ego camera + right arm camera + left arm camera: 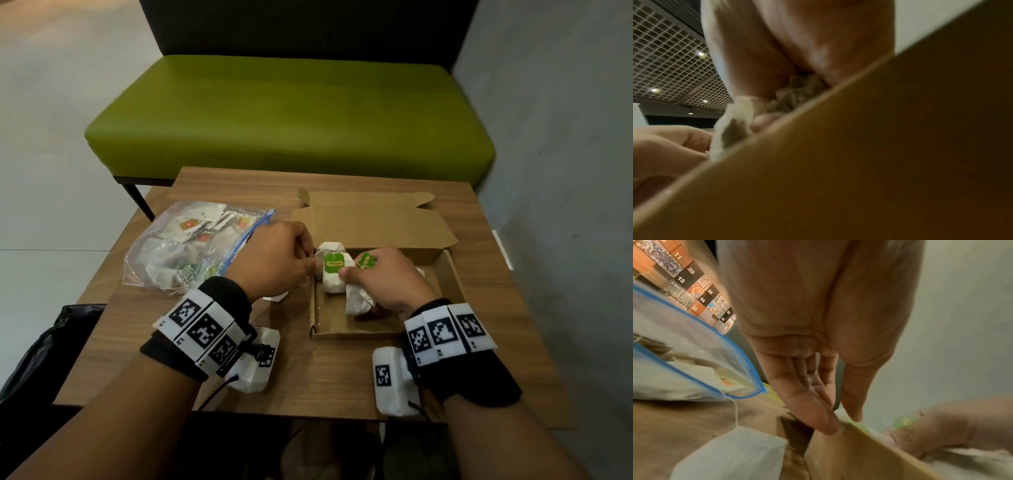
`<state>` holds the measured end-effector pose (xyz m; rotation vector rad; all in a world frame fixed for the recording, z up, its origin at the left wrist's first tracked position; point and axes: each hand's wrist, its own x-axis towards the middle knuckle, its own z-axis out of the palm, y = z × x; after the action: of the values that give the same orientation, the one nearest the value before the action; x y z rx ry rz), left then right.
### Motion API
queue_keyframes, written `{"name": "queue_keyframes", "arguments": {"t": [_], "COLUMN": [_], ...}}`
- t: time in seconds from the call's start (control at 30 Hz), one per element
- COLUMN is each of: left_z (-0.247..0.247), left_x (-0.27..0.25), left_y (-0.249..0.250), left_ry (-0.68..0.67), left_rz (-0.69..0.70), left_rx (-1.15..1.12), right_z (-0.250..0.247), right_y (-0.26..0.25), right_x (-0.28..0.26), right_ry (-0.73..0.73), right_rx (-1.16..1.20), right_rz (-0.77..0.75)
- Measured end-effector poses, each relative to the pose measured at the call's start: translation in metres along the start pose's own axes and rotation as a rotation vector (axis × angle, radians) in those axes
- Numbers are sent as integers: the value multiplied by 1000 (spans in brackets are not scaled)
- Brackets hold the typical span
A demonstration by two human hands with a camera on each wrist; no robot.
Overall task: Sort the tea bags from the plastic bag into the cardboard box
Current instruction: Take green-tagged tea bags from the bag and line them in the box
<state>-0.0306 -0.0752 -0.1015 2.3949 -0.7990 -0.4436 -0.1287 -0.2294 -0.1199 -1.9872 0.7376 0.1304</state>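
The wooden table [359, 383] spreads below both wrists. At its ten o'clock lies the clear zip plastic bag [185, 246], tea bags showing inside. At two o'clock sits the open cardboard box [445, 274], lid flap back. The left hand [274, 260] reaches over the box's nine o'clock wall, thumb and forefinger narrowed onto a white Twinings tea bag [334, 274] with a green tag. The right hand [383, 281], inside the box, curls round a second tea bag [358, 301], its green tag at twelve o'clock of the thumb.
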Motion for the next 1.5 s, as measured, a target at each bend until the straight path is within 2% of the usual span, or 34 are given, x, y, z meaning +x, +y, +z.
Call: {"name": "queue_keyframes", "arguments": {"t": [0.13, 0.47, 0.67, 0.87, 1.0, 1.17, 1.23, 1.3, 1.37, 1.43, 1.5], "left_z": [3, 4, 4, 4, 3, 2, 2, 0, -3, -4, -1], "left_x": [-1, 2, 1, 2, 2, 3, 4, 5, 2, -2, -4], "left_y": [2, 9, 10, 10, 9, 7, 5, 7, 16, 28, 35], "left_ry": [-75, -67, -59, -58, -56, -42, 1, 111, 156, 74, -32], "left_rz": [-91, -179, -199, -186, -186, -189, -131, -37, 46, 112, 160], "left_rx": [-172, -243, -242, -246, -238, -241, -148, 16, -13, -155, -203], "right_z": [9, 12, 8, 11, 8, -7, -11, -12, -11, -10, -11], "right_y": [-4, -1, 2, 0, 0, 6, 6, 3, 0, -4, -7], "right_x": [8, 7, 4, 7, 4, 3, 1, -2, -5, -8, -12], "right_ry": [81, 175, 105, 59, -24, 104, 135, 136, 116, 67, -1], "right_rx": [-15, -48, -105, -64, 62, 358, 546, 706, 803, 862, 915], "right_rz": [-9, 21, 47, 39, 55, 81, 65, 35, 2, -42, -75]}}
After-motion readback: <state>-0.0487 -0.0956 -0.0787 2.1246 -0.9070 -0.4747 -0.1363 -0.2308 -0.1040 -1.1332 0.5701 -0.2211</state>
